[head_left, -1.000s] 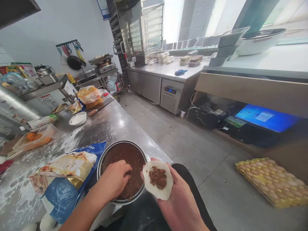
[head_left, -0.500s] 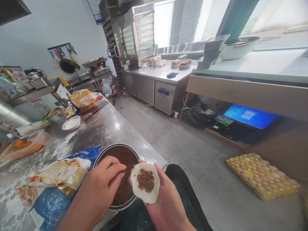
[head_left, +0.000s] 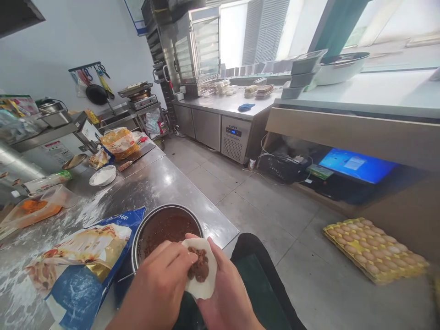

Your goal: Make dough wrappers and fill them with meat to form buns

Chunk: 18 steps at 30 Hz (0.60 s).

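Note:
A round white dough wrapper (head_left: 209,270) with brown crumbly filling (head_left: 201,271) on it lies in my right hand (head_left: 230,286), whose fingers curl round its edge. My left hand (head_left: 160,279) is closed in a pinch, its fingertips touching the filling at the wrapper's left side. Some filling seems to be between those fingertips, though they hide most of it. Just behind both hands is a round metal pot (head_left: 136,238) with brown filling inside, partly covered by my left hand.
A blue printed bag (head_left: 77,284) lies on the floury steel table (head_left: 144,183) beside the pot. Farther back are a bowl of white powder (head_left: 103,175), a knife (head_left: 132,160) and a yellow bag (head_left: 120,143). Egg trays (head_left: 374,252) rest on the floor at right.
My left hand has moved from over the pot to the right, onto the filling. My right hand has brought the wrapper slightly left and tilted it.

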Motion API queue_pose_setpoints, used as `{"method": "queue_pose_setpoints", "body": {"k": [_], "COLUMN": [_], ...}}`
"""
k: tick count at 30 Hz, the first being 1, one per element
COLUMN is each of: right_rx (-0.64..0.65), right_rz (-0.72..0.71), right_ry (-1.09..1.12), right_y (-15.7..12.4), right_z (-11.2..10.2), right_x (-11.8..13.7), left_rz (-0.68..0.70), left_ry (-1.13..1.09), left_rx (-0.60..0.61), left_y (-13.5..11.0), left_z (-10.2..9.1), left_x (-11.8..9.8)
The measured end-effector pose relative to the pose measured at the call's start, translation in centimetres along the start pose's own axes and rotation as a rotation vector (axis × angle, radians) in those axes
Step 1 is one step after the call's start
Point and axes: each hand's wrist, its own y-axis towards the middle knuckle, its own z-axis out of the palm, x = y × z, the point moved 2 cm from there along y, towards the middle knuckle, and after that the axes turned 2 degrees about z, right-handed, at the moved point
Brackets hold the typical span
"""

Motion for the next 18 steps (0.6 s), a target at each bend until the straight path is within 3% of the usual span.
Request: {"method": "queue_pose_setpoints", "body": {"k": [5, 12, 18], "right_rx": [0.048, 0.046, 0.034], "right_rz": [-0.006, 0.013, 0.039], "right_ry": [-0.017, -0.019, -0.001], "right_y": [-0.2, -0.3, -0.5], "right_z": [0.1, 0.1, 0.0], "right_x": [-0.1, 0.0, -0.2], "left_rz": [-0.013, -0.023, -0.021], "left_ry": [0.015, 0.038, 0.032], "left_rx": [0.011, -0.098, -0.117], "left_y": [0.0, -0.2, -0.1], "left_z": [0.5, -0.2, -0.5], "left_x": [-0.2, -0.2, -0.6]}}
